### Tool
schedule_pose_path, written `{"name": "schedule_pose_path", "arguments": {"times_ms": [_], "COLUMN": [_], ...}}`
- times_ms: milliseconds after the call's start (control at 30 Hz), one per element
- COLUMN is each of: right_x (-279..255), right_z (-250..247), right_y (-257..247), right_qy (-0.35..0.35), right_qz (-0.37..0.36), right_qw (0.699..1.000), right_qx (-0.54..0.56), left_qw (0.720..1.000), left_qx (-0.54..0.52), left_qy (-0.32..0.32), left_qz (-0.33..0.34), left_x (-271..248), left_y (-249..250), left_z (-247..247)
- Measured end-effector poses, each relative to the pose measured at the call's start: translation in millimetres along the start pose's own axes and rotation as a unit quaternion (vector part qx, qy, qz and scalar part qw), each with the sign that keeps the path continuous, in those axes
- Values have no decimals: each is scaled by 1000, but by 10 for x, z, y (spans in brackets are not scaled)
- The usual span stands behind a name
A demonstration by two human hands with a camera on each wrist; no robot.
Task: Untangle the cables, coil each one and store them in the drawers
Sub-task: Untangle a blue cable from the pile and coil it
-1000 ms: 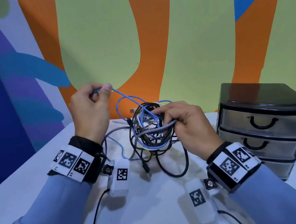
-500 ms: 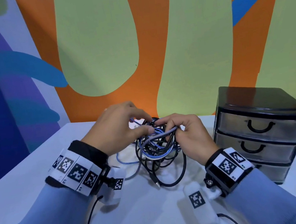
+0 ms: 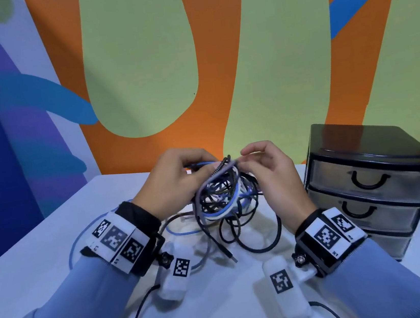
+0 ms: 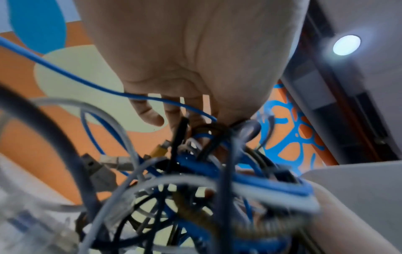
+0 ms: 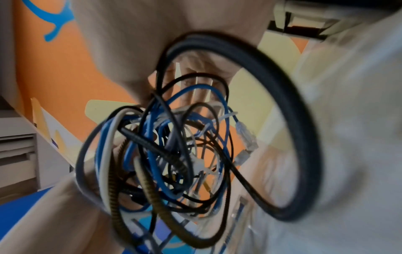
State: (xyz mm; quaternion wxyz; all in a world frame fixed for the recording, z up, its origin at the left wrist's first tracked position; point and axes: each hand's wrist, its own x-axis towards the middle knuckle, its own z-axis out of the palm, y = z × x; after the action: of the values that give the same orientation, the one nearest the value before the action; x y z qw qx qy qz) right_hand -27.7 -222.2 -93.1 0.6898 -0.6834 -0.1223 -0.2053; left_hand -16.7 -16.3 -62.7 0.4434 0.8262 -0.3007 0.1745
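1. Drawer unit (image 3: 372, 185): black frame w/ three smoky see-through drawers, all pushed in, black loop handles. Stands on the right of the tabletop (image 3: 32, 275), just beside the right wrist. Contents can't be made out thru the fronts.
2. Cable tangle (image 3: 224, 197): black, blue, white, grey & one braided cable knotted together, held up betw. both hands in front of the drawer unit; lower loops & a black plug end trail down onto the tabletop. Clear network-type plugs show in the right wrist view.
3. Left hand (image 3: 177, 181): fingers curled onto the top-left of the tangle, gripping strands incl. a thin blue cable (image 4: 65, 72) that runs off to the left.
4. Right hand (image 3: 272, 174): thumb & fingertips pinch strands at the top-right of the tangle; other fingers loosely bent.
5. Tabletop: white, plain. A blue loop lies flat on it under the left wrist.
6. Room: wall (image 3: 137, 61) behind painted w/ big orange, pale green, blue & purple shapes.
7. Labels: wristbands (image 3: 115, 240) & white wrist units carry black-and-white square code markers; small print beside them too tiny to read.
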Motion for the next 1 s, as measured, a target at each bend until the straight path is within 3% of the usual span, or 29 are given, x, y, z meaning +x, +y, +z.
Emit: {"name": "schedule_pose_path", "arguments": {"times_ms": [100,433,600,800,1000], "right_x": [11,8,10,72,24], "right_z": [-6,-53,-45,-89,-87], "right_y": [-75,-34,39,74,53], "right_qy": [0,-55,-101,-6,-87], "right_qz": [15,-52,-76,-119,-60], "right_qw": [999,995,979,983,970], "right_qx": [52,-67,-162,-143,-219], "left_qw": [998,959,960,962,952], "left_qx": [-61,-262,-259,-228,-267], "left_qy": [22,57,35,61,31], "left_qz": [-28,-90,-105,-140,-145], "left_x": [25,29,22,50,32], "left_y": [-42,-89,-100,-164,-148], "left_z": [-58,-131,-80,-91,-92]}}
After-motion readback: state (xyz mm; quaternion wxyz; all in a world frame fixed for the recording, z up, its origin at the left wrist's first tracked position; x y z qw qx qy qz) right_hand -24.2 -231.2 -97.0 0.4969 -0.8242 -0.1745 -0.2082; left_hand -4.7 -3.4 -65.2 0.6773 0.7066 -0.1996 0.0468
